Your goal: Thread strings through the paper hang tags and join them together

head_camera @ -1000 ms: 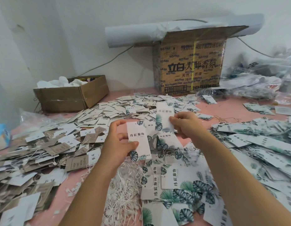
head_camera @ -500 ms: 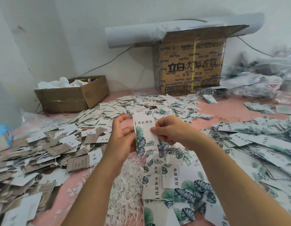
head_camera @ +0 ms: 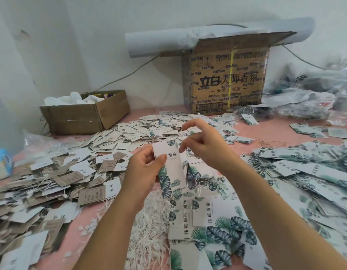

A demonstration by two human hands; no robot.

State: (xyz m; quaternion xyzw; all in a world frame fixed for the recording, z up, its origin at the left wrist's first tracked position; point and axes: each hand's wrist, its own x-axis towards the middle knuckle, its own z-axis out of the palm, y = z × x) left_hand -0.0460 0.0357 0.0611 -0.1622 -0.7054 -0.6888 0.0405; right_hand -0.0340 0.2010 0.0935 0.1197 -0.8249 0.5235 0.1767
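Note:
My left hand grips a white hang tag with dark green leaf print, held upright above the pink table, thumb across its face. My right hand is raised at the tag's top right corner, its fingers curled and its fingertips pinched together; whether a string is between them is too fine to see. A heap of loose white strings lies on the table below my hands. More leaf-print tags lie spread under my right forearm.
Brown and white tags are piled at the left, leaf-print tags at the right, small tags behind. A low open carton and a tall printed carton stand by the wall. Plastic bags lie at the far right.
The two tags held apart came together into one hold in my left hand. My right hand let go of the tag's face and rose to its top right corner.

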